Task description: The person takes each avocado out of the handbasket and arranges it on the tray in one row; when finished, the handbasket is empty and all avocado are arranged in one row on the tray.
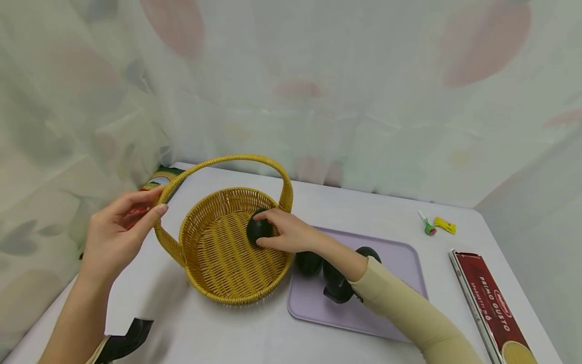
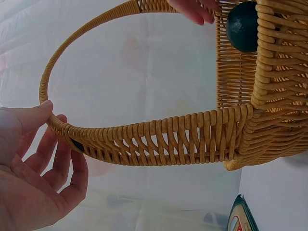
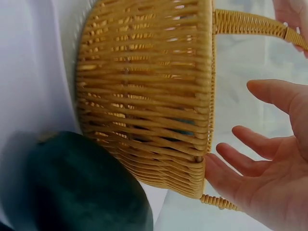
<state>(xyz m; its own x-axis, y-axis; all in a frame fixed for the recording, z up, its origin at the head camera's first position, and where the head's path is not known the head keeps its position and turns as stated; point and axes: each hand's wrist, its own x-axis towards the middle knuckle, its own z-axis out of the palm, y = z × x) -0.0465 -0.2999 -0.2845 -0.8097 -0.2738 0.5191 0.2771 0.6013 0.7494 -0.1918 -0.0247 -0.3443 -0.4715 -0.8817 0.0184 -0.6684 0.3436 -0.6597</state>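
A round wicker basket (image 1: 225, 258) with a tall handle (image 1: 236, 158) stands tilted on the table. My left hand (image 1: 111, 232) holds the left side of the handle between thumb and fingers. Inside the basket, by its right wall, lies a dark green avocado (image 1: 257, 230). Over that side reaches my right hand (image 1: 291, 233); the right wrist view has its fingers spread at the rim. A gap shows between the fingertips and the avocado (image 2: 242, 26) in the left wrist view. More dark avocados (image 1: 309, 264) lie on a lilac tray (image 1: 364, 323), partly hidden by my right arm.
To the right is a red spaghetti box (image 1: 493, 308). A lollipop (image 1: 429, 227) and a yellow-wrapped candy (image 1: 444, 225) lie behind it. A green packet (image 1: 165, 174) sits at the back left corner. Curtains hang along the table's back and sides.
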